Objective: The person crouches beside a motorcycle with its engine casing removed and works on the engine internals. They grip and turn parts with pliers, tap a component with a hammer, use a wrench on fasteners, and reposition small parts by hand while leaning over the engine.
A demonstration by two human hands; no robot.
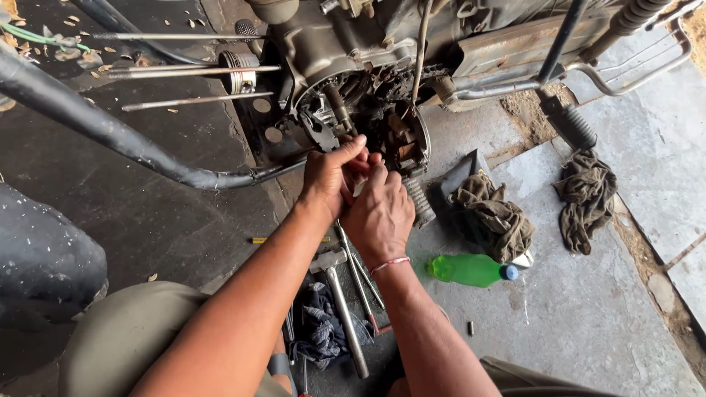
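Greasy grey metal fills the top of the view: an open engine case (368,110) with its cover off, gears and clutch parts exposed, sitting at 12 o'clock from the hands.

Left hand (331,180) and right hand (381,213) are pressed together right at the lower edge of the opening. Left grip: fingers curled shut around something small and pale at the case mouth; what exactly it is, cannot tell. Right grip: fingers bent in over the same spot, touching the left hand; cannot tell if it clamps anything itself. Thin pink band on the right wrist.

Around them:
- Bare piston (239,71) on its long studs at 10 o'clock, well apart from the hands.
- Black curved frame tube (110,129) runs from 9 o'clock in toward the case.
- Ribbed footpeg (419,202) just beside the right hand, at 3 o'clock.
- Hammer (342,305) lies on the floor at 6 o'clock, under the forearms, next to slim rod tools and a dark rag (320,331).
- Green plastic bottle (471,270) with a blue cap lies on its side at 4 o'clock.
- Two dirty brown rags: one (493,217) near, at 3 o'clock, the other (585,198) further out the same way.
- Concrete floor (588,316), oil-dark on the left, paler on the right.
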